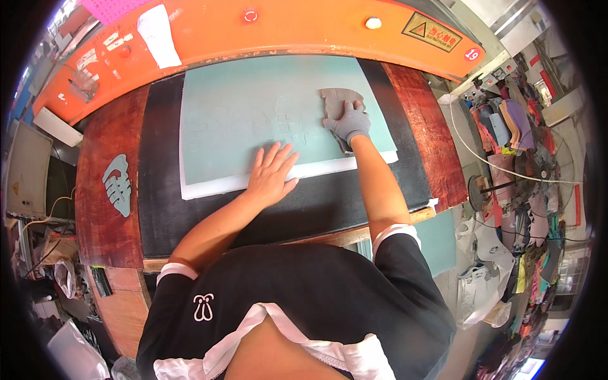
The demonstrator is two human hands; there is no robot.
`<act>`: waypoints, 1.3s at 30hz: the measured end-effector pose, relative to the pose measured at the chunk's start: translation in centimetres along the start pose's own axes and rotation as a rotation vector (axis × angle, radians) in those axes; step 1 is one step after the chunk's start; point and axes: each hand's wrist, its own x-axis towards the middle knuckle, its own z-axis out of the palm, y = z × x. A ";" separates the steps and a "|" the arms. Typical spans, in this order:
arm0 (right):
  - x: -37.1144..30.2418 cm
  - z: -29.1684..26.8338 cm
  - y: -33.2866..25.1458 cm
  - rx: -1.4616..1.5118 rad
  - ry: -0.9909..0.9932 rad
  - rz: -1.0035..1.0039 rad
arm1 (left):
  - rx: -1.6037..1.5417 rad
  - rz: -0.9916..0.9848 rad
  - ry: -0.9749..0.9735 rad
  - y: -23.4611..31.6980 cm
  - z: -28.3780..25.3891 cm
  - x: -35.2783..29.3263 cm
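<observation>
An orange machine housing (304, 25) arches across the far side of the scene, carrying a red round button, a white knob and a yellow warning label. Below it lies a wide dark work surface (158, 190) flanked by reddish-brown wooden boards (104, 209) on the left and right.

On the dark surface rests a large pale green sheet (240, 107), its near edge showing a white thickness; faint pressed outlines mark its middle.

The left hand (271, 174), bare, lies flat with fingers spread on the near edge of the green sheet, palm down, gripping nothing. The right hand (351, 123), in a grey glove, presses down on a grey cutting die (339, 104) that sits on the right part of the sheet, toward its far side. The gloved fingers rest on top of the die; whether they curl around its edge I cannot tell. The two hands are apart, the left nearer and more to the left, the right farther away.

On the left wooden board lies a small grey ribbed cut piece (118, 183), well apart from both hands. At the far right, beyond the bench, stacks of coloured cut material (506, 123) crowd a shelf.
</observation>
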 end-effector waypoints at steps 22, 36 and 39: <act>-1.1 -2.2 18.0 1.162 0.093 -0.112 | 0.105 -0.123 0.002 4.6 2.3 -1.6; -6.4 1.5 25.7 0.298 0.477 -0.132 | 0.087 0.118 -0.210 6.6 2.4 4.6; -7.5 3.1 21.8 0.588 0.421 -0.299 | 0.032 0.150 -0.240 8.8 5.2 6.8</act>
